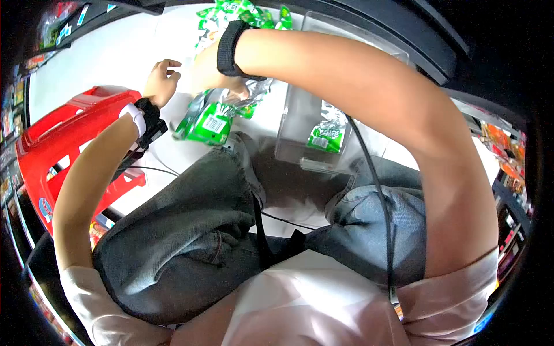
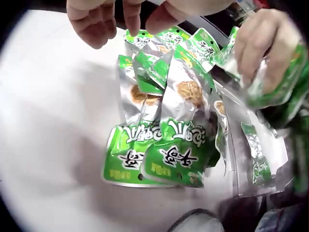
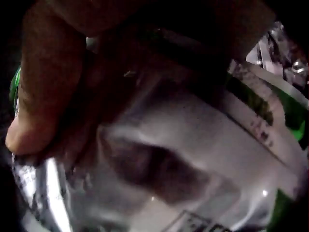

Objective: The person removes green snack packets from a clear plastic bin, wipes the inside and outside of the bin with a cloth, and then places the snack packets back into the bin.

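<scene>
My right hand (image 1: 216, 72) reaches across the front and grips green and silver snack packets (image 1: 213, 124), a barcode showing on one. In the left wrist view, the right hand (image 2: 263, 48) has its fingers curled round a blurred green packet (image 2: 280, 89). Close up, crumpled silver film (image 3: 203, 130) lies under the right fingers (image 3: 48, 96). The left hand (image 1: 161, 83) holds nothing, its fingers loosely bent above the white surface. Beneath the left hand (image 2: 140, 14), in its own wrist view, lies a heap of similar packets (image 2: 178, 111) with pictures of brownish food.
To the right stands a clear plastic bin (image 1: 283, 135) with a packet (image 1: 328, 138) inside. A red plastic basket (image 1: 34, 150) is at the left. Bent legs in jeans (image 1: 190, 213) border the near side, and a black cable (image 1: 369, 161) hangs past the right arm.
</scene>
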Available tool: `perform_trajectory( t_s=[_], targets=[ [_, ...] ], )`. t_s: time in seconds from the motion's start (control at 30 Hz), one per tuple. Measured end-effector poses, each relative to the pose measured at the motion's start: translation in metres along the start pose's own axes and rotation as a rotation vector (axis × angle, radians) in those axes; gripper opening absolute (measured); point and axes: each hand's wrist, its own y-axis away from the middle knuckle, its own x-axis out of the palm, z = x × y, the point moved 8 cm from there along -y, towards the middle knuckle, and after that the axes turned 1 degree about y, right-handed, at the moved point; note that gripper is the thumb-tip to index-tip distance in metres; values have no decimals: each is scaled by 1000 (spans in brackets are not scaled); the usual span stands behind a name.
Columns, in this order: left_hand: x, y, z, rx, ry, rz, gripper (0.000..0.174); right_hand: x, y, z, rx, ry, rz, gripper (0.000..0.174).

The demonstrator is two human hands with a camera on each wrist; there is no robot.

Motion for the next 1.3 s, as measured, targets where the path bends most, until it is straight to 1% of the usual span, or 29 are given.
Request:
perform_trajectory(
  t_s=[0.07,0.1,0.13,0.17,0.23,0.27,0.33,0.37,0.4,0.43,0.47,0.5,0.57,0.63,0.7,0.73,0.8,0.87,0.9,0.93,0.97,1.0,1.03,1.1,1.13,1.17,1.23,1.27,1.3],
  targets=[
    [7,6,8,-75,10,39,27,37,-40,-25,0,18,50,63],
    [14,9,10,-96,29,50,27,47,-47,-28,15,61,90,69],
    [19,13,6,-67,7,31,25,56,-49,-32,11,92,85,72],
    [23,18,2,-31,36,39,27,57,-53,-34,-2,46,19,71],
    [22,34,-17,17,82,-41,27,43,-53,-37,53,4,-158,69],
    [22,38,-29,78,90,-72,28,42,-52,-37,56,13,-155,69],
    [23,44,-55,213,7,-72,40,28,-41,-49,190,91,-282,56],
    [26,47,-68,300,-59,-48,48,28,-36,-50,199,94,-277,56],
    [26,46,-72,316,-48,-55,48,17,-25,-53,258,139,-346,46],
    [28,47,-82,379,-82,-64,59,10,-13,-55,316,178,-416,37],
    [31,48,-92,439,-113,-75,71,4,7,-57,320,141,-510,22],
    [33,48,-94,448,-103,-78,71,-11,34,-54,256,174,-751,8],
    [33,43,-93,423,-242,-39,86,-44,87,-39,277,126,-872,14],
    [29,36,-86,403,-254,-31,90,-56,139,-20,234,11,-1027,15],
    [29,27,-74,332,-303,-30,92,-38,159,-12,335,-152,-860,16],
    [31,24,-72,304,-321,0,96,-20,165,-11,412,-191,-806,16],
    [32,17,-65,222,-360,67,103,31,164,-12,476,-265,-634,15],
    [38,11,-58,175,-390,107,106,94,154,-9,505,-156,-293,7],
    [40,9,-62,184,-395,113,106,121,146,-1,407,-103,-240,5],
    [40,9,-65,190,-402,110,106,135,139,11,299,-32,-274,7],
    [40,9,-68,191,-409,105,106,157,128,16,307,-35,-126,10],
    [35,11,-75,234,-382,73,104,161,122,24,288,12,-134,10],
    [36,13,-78,229,-385,75,104,169,117,30,263,55,-144,11],
    [30,20,-95,343,-331,-12,99,179,100,35,244,-18,-156,10],
    [26,25,-102,385,-280,-60,88,171,97,38,221,7,-274,9],
    [25,28,-104,378,-284,-60,88,173,92,37,213,6,-277,9],
    [21,37,-115,437,-269,-102,80,199,79,30,244,39,86,10],
    [18,43,-121,469,-232,-146,69,194,80,30,209,61,26,10],
    [17,46,-123,464,-232,-146,69,157,91,30,268,-59,45,9]
  ],
)
